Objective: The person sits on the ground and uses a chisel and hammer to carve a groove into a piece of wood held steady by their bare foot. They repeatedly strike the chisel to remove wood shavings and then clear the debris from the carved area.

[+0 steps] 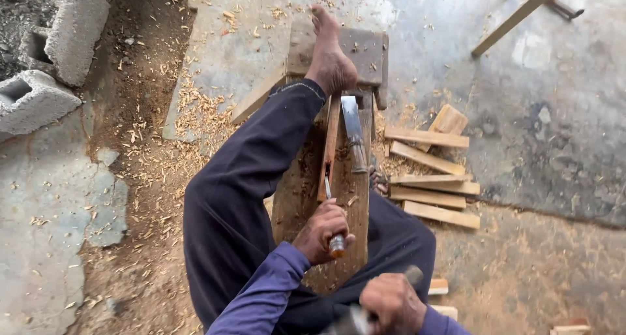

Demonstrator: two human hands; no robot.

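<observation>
Plainly, chiselling is in hand: on the bench [339,178], a foot [329,58] at twelve o'clock pins the strip [329,149]. The left hand [321,232] is clamped on the chisel [332,227]; the right hand [393,304], at five o'clock, grips the hammer [355,320]. A square blow seems needed. No labels show.

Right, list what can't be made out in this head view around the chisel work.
- Chisel tip: too small to tell whether it touches the wood strip.
- Chisel handle: mostly wrapped by the left hand.
- Tool in the right hand: blurred and cut off by the bottom edge; its head cannot be identified.
- Low wooden bench: its left side is hidden under the leg.
- Wooden frame at top right: cut off by the top edge.
</observation>
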